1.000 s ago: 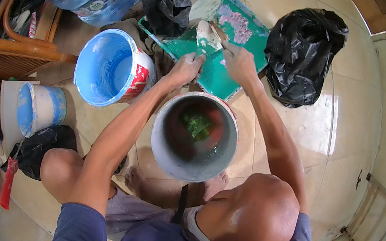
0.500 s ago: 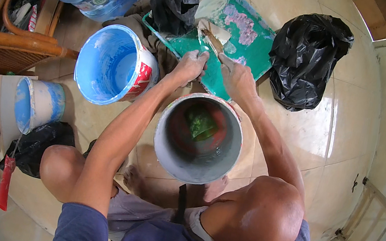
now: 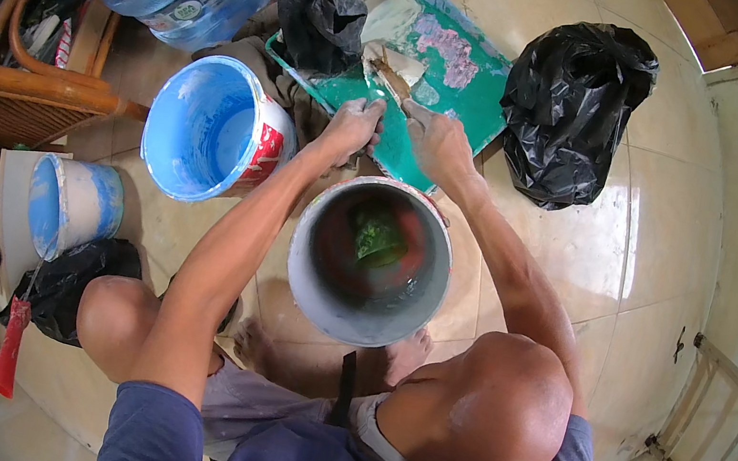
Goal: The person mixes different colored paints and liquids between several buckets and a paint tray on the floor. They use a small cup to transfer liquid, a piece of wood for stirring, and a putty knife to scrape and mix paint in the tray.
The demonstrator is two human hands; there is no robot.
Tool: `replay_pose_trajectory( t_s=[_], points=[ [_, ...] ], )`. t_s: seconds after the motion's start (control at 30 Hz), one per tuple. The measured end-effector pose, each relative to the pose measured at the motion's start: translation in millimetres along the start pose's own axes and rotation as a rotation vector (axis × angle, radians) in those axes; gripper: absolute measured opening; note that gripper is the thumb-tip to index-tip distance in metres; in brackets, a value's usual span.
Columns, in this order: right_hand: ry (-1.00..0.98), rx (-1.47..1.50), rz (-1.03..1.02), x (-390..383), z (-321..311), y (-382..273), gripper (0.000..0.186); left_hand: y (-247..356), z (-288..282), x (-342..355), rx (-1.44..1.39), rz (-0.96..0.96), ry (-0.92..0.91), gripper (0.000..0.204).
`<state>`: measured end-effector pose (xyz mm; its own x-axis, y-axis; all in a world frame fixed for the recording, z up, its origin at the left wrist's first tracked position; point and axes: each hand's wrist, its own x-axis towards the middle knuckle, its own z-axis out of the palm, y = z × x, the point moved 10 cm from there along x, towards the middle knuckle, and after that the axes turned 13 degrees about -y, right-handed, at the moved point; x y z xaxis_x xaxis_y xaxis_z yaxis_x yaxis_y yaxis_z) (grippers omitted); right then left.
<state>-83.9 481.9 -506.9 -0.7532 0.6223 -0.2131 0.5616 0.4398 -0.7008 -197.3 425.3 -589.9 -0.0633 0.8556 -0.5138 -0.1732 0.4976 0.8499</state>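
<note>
Right hand point(image 3: 438, 145) grips a brown scraper point(image 3: 393, 80) over the left hand's point(image 3: 352, 131) putty knife point(image 3: 406, 66); slippage, we judge, could cause cuts.

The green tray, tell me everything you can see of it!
The tray is green and shallow, with a raised rim, and looks like plastic. Whitish and pinkish-purple patches, perhaps dried paint, cover much of its far half. It sits slantwise on the floor. A small black bag covers part of its left side, and a big black bag is against or beside its right side. The left hand and right hand are over its near part; I can't tell if they touch it.
</note>
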Motion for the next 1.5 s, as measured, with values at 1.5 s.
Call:
replay_pose_trajectory(
  t_s=[1.5],
  points=[
    [-0.016,-0.191,-0.037,-12.1,-22.2,-0.2,0.031,47.1,-14.4,-11.7,0.868,0.405,0.254,0.040]
  ],
)
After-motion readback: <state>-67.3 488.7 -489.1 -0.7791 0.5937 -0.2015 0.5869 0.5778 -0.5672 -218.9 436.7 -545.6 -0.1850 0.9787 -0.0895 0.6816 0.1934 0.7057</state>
